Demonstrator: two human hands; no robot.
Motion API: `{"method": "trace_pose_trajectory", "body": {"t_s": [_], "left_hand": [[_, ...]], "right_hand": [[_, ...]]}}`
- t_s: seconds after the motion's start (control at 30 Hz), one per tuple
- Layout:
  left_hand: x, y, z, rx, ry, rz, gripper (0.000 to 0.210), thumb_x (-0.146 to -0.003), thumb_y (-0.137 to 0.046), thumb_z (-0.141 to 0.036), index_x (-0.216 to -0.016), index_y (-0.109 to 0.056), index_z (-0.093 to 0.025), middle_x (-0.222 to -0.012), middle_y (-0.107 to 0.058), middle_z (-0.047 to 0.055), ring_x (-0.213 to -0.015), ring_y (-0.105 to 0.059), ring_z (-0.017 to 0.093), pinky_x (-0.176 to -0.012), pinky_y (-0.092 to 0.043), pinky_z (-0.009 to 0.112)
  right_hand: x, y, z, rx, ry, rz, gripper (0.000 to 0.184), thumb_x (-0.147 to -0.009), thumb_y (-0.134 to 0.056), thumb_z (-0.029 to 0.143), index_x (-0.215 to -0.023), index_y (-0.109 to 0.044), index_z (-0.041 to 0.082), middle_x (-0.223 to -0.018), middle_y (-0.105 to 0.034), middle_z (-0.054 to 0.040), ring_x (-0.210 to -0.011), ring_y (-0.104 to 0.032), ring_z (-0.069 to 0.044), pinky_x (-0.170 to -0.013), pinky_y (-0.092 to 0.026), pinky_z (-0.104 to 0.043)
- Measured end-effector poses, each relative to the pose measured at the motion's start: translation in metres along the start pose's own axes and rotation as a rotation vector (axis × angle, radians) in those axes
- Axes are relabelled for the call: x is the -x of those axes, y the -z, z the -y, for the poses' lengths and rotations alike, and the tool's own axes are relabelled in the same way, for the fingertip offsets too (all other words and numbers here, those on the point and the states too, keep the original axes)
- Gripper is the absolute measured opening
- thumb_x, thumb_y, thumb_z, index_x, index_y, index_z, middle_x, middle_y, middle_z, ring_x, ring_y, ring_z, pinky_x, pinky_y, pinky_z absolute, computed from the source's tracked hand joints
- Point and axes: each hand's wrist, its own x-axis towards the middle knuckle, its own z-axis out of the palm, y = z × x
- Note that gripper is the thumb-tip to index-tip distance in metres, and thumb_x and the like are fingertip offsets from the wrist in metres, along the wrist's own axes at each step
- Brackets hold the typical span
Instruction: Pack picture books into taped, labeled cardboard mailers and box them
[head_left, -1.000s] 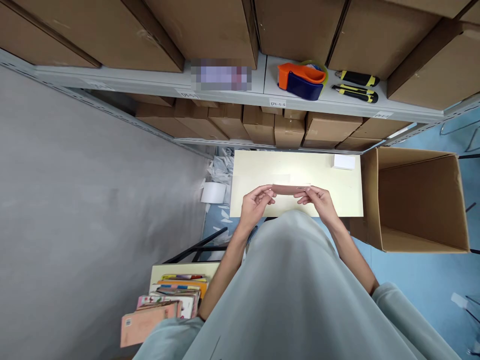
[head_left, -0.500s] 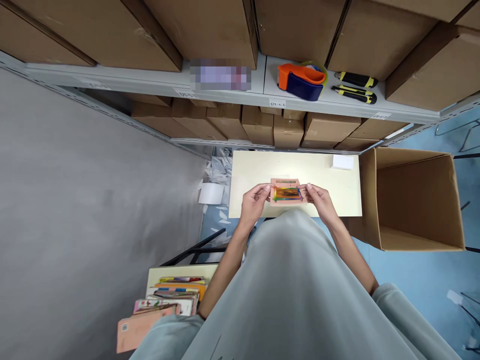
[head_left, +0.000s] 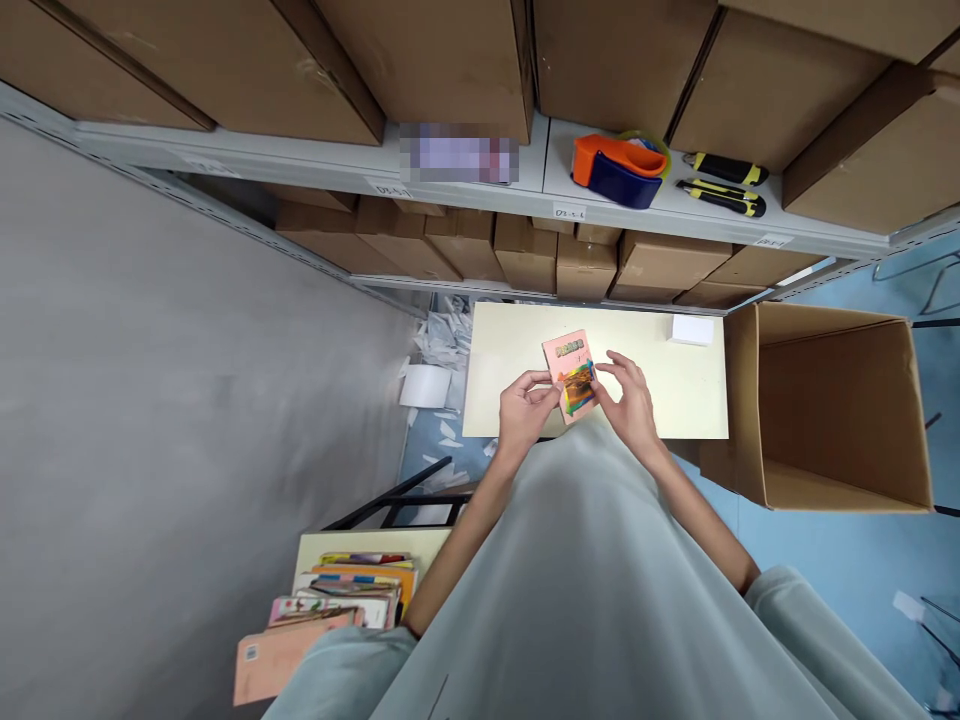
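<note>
A small pink book (head_left: 570, 350) with a colourful picture on its cover is held over the pale table, tilted so its top leans left. My left hand (head_left: 525, 405) grips its left edge, thumb on the cover and fingers behind. At the right edge, the thumb of my right hand (head_left: 628, 400) touches or nearly touches the book, while its other fingers stand apart from it. What lies under the book is hidden.
A small white box (head_left: 691, 330) stands on the table (head_left: 510, 330) at the back right. Beside it is a big open carton (head_left: 840, 400). Shelves above hold cartons, a tape dispenser (head_left: 619, 170) and utility knives (head_left: 724, 185). Several books (head_left: 352, 590) lie stacked at lower left.
The book has turned from lying level, wide side across, to a tilted upright position. My right hand has loosened from its right edge; my left hand has moved slightly right with the book.
</note>
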Motion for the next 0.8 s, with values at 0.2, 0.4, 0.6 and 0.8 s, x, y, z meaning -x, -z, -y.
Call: {"method": "trace_pose_trajectory", "body": {"t_s": [0.2,0.4,0.6,0.8], "left_hand": [[0.004,-0.015,0.001,0.016,-0.062,-0.055,0.047,-0.075,-0.090,-0.050,-0.091,-0.055,-0.023,-0.093,-0.078,0.004,-0.075,-0.078,0.019,-0.067,-0.064,0.030],[-0.001,-0.005,-0.009,-0.085,-0.145,-0.005,0.040,-0.089,-0.081,-0.055,-0.106,-0.073,-0.020,-0.142,-0.075,0.018,-0.107,-0.079,0.024,-0.087,-0.067,0.037],[-0.016,0.017,-0.004,-0.123,-0.022,0.022,0.057,-0.084,-0.086,-0.063,-0.119,-0.079,-0.018,-0.128,-0.081,0.017,-0.103,-0.078,0.025,-0.092,-0.066,0.040],[-0.016,0.008,0.002,-0.033,0.055,0.072,0.055,-0.069,-0.098,-0.059,-0.102,-0.081,-0.017,-0.104,-0.084,0.012,-0.091,-0.080,0.023,-0.086,-0.066,0.037]], "right_hand": [[0.013,-0.021,0.021,0.082,0.056,0.157,0.044,-0.090,-0.083,0.043,-0.132,-0.078,0.027,-0.148,-0.074,-0.0135,-0.131,-0.073,-0.036,-0.118,-0.058,-0.055],[0.004,-0.020,0.013,-0.248,-0.159,0.119,0.036,-0.097,-0.070,0.053,-0.118,-0.076,0.025,-0.114,-0.084,-0.0086,-0.097,-0.081,-0.027,-0.095,-0.066,-0.045],[-0.005,0.005,0.004,-0.515,-0.304,0.139,0.053,-0.083,-0.082,0.067,-0.109,-0.074,0.021,-0.097,-0.083,-0.0074,-0.079,-0.074,-0.021,-0.074,-0.060,-0.034],[-0.008,0.007,-0.009,-0.526,-0.329,0.165,0.055,-0.083,-0.082,0.069,-0.110,-0.075,0.021,-0.095,-0.082,-0.0066,-0.084,-0.075,-0.023,-0.079,-0.061,-0.038]]}}
